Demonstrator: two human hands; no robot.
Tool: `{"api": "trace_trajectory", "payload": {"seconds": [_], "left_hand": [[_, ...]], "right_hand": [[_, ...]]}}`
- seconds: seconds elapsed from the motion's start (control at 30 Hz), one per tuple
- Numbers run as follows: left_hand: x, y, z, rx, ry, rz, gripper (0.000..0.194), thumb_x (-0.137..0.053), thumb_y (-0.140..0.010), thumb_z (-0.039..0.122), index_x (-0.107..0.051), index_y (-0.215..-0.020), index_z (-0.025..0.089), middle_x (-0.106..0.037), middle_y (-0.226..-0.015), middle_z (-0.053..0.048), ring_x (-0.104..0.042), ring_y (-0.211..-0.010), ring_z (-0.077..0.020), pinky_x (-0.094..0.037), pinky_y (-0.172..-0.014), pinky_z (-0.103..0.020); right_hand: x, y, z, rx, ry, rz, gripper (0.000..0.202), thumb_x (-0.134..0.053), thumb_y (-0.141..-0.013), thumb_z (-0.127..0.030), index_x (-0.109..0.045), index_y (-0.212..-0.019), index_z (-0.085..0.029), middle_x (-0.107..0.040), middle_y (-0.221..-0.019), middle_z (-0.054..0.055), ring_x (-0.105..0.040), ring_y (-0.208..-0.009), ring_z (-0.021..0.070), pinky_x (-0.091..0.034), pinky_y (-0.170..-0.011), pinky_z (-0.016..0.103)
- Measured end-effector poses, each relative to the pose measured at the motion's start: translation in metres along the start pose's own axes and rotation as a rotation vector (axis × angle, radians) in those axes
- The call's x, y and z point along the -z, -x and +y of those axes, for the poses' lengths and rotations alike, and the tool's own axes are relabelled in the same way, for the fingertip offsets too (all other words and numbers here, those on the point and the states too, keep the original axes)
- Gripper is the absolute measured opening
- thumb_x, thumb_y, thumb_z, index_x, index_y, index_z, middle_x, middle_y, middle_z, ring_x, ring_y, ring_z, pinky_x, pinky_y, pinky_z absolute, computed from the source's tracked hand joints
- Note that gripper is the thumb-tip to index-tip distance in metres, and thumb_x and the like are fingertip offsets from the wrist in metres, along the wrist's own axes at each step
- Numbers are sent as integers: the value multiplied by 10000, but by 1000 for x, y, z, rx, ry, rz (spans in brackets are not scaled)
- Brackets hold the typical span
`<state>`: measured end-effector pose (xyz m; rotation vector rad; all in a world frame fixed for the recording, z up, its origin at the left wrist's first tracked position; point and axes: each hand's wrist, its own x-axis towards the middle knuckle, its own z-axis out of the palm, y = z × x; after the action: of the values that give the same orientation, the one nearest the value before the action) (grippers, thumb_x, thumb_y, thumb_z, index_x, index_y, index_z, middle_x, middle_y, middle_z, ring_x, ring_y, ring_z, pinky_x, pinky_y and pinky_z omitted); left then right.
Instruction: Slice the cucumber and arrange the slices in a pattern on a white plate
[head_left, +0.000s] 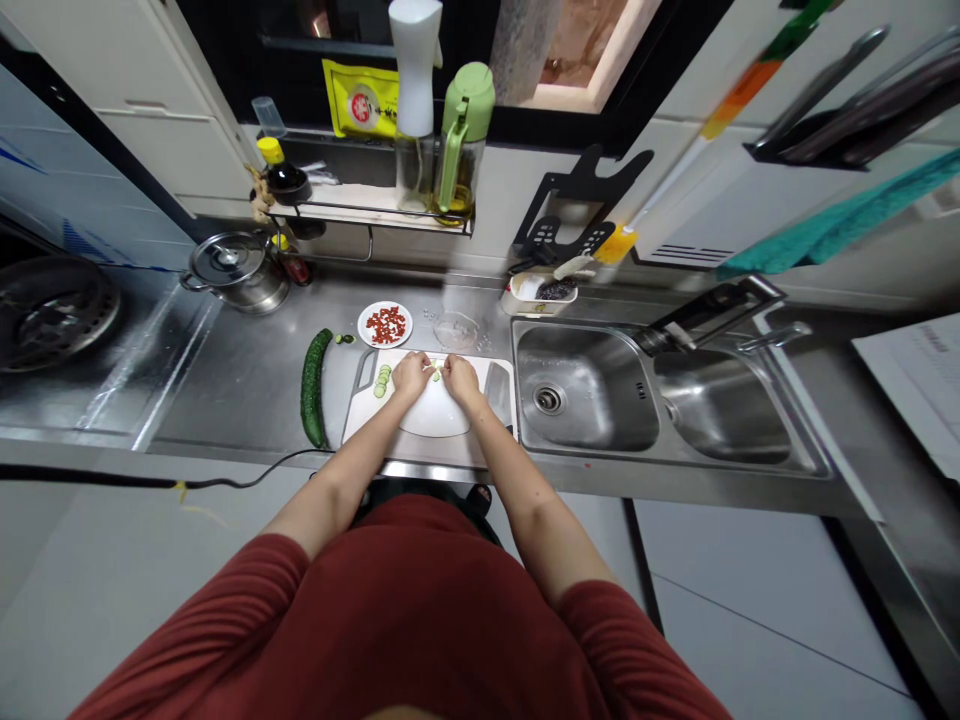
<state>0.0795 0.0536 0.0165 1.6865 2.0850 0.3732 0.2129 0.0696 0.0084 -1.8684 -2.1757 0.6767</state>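
Observation:
My left hand (pixel 412 376) and my right hand (pixel 460 380) meet over the far edge of a white plate (pixel 435 418), fingers closed in a pinch. Small pale-green cucumber pieces (pixel 436 374) show between the fingertips; whether they are held or lie on the plate I cannot tell. Under the plate is a white cutting board (pixel 365 408) with grey ends. A short row of overlapping cucumber slices (pixel 382 381) lies on it, left of my left hand. A long dark-green cucumber (pixel 313 388) rests on the counter to the left, with small cut ends (pixel 344 339) nearby.
Behind the board are a plate of chopped red pieces (pixel 385 324) and a clear shallow dish (pixel 456 330) amid water drops. A steel double sink (pixel 589 385) lies right, a lidded pot (pixel 236 270) left. A rack (pixel 375 208) holds bottles above the counter.

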Motion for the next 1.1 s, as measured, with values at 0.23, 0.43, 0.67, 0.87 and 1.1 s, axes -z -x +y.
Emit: {"api": "trace_trajectory", "payload": {"seconds": [0.23,0.43,0.67,0.87,1.1], "left_hand": [[0,0,-2,-3,22,0,140,-638,-827,362,-655,-915,254,-663,-1007,-23,-602,-908,-184,-404,-731,-277],[-2,1,-5,-11,20,-3,127,-631,-833,325,-648,-940,258,-660,-1032,-22,-597,-929,-178,-397,-739,-271],[-4,1,-6,-36,37,25,95,-633,-824,296,-646,-909,254,-657,-1009,-27,-600,-906,-186,-403,-734,-278],[-2,0,-7,-22,108,31,99,-611,-819,257,-669,-897,235,-677,-969,-41,-608,-891,-183,-415,-757,-277],[4,5,-35,-9,377,191,214,-581,-803,264,-646,-992,187,-671,-858,-20,-595,-740,-132,-450,-745,-238]], "right_hand": [[-2,-2,2,5,-13,16,156,-492,-892,-172,-616,-987,-170,-672,-954,84,-580,-832,176,-362,-720,242],[-4,-2,2,10,-6,23,162,-483,-894,-169,-615,-987,-170,-670,-948,81,-577,-829,174,-361,-727,241],[-3,-1,1,-1,0,27,166,-487,-885,-169,-620,-986,-169,-673,-958,90,-583,-840,182,-371,-736,244],[-2,0,2,9,-57,47,190,-455,-891,-174,-622,-981,-170,-673,-945,85,-585,-847,175,-380,-754,235],[10,17,12,50,-247,221,266,-388,-899,-260,-597,-1039,-172,-655,-898,54,-570,-804,174,-393,-746,243]]}}
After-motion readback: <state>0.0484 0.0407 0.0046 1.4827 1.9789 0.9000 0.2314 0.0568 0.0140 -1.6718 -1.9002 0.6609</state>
